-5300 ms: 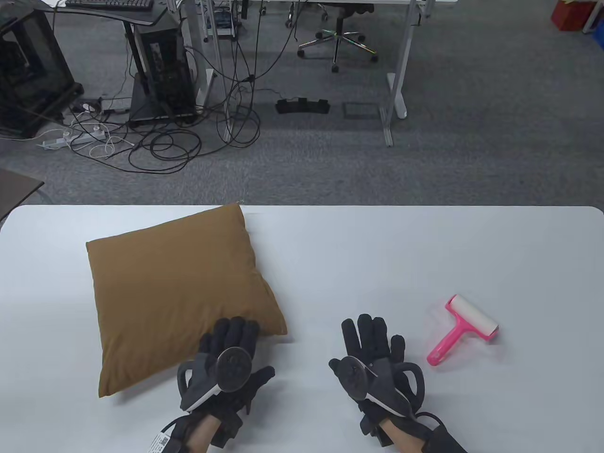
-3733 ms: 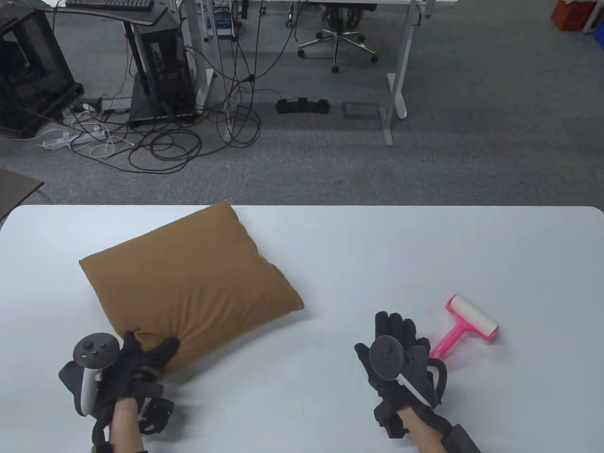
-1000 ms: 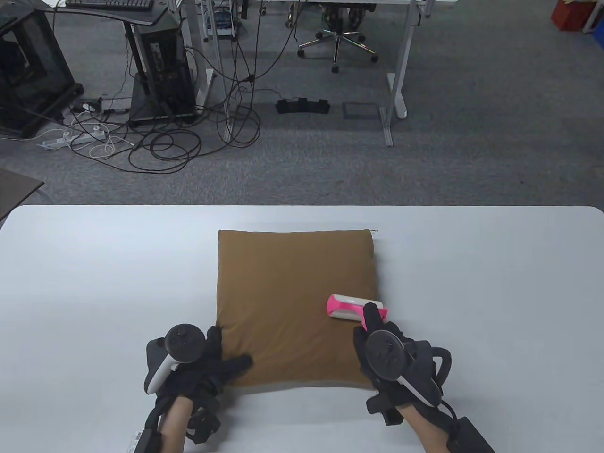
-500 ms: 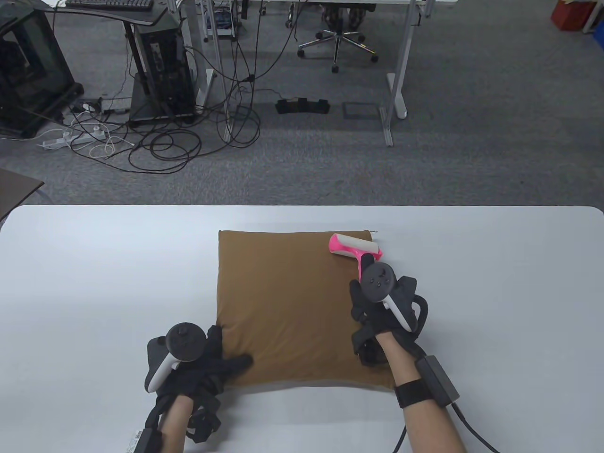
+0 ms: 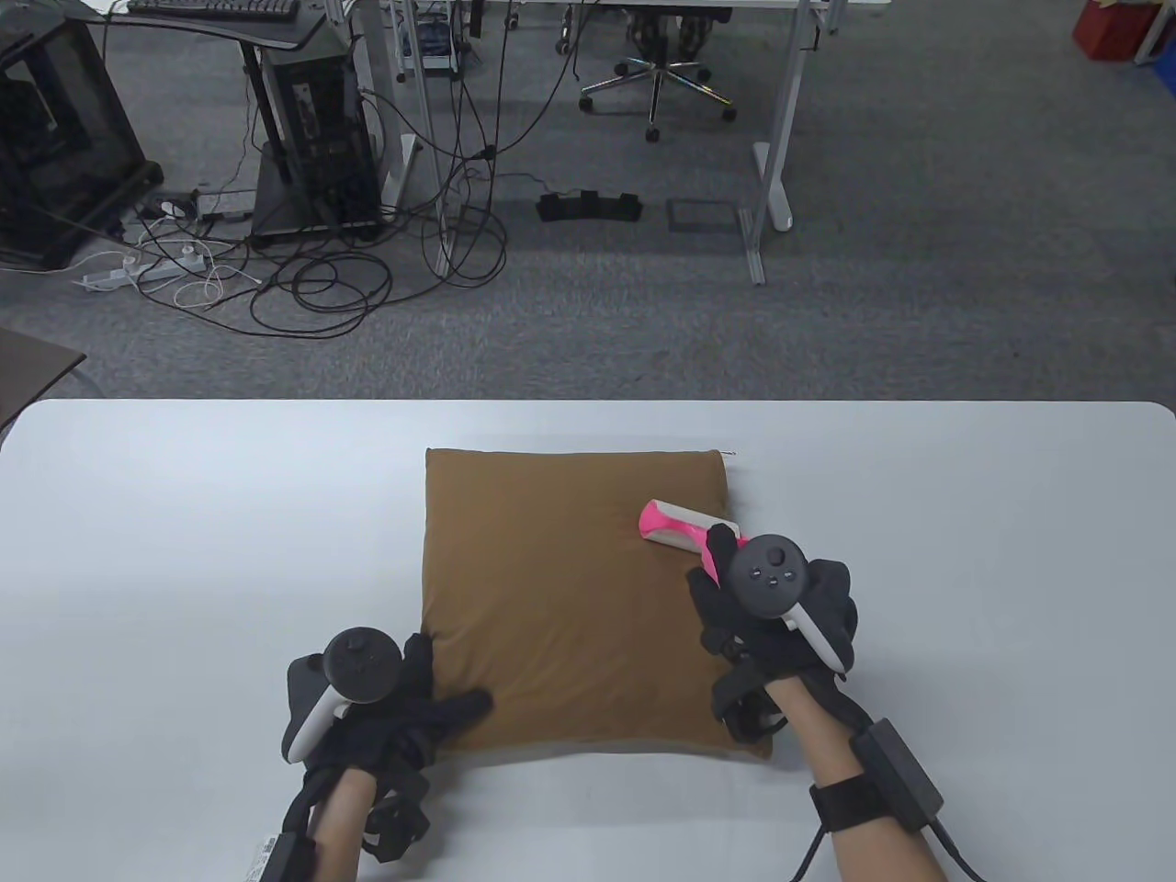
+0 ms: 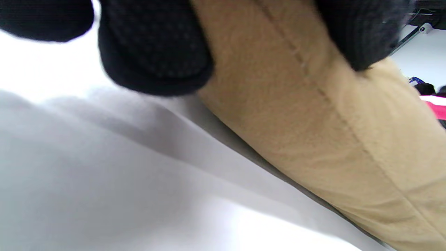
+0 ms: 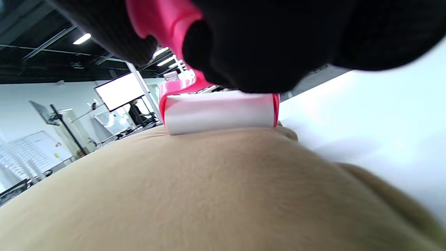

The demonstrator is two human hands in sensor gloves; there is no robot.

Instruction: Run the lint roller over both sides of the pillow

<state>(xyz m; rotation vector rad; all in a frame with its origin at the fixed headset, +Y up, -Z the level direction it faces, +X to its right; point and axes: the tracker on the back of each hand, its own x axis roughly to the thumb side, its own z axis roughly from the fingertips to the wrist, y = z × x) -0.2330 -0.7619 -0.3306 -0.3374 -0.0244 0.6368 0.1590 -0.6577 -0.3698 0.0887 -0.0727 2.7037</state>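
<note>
Soft brown pillow gives under roller, so w/ right hand gripping its pink handle, keep left hand pressing near-left corner.

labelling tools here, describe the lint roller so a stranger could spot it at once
On the white table lies a square brown pillow. On its right side the right hand grips the lint roller: bright pink frame, white drum, the only pink thing there.
</note>
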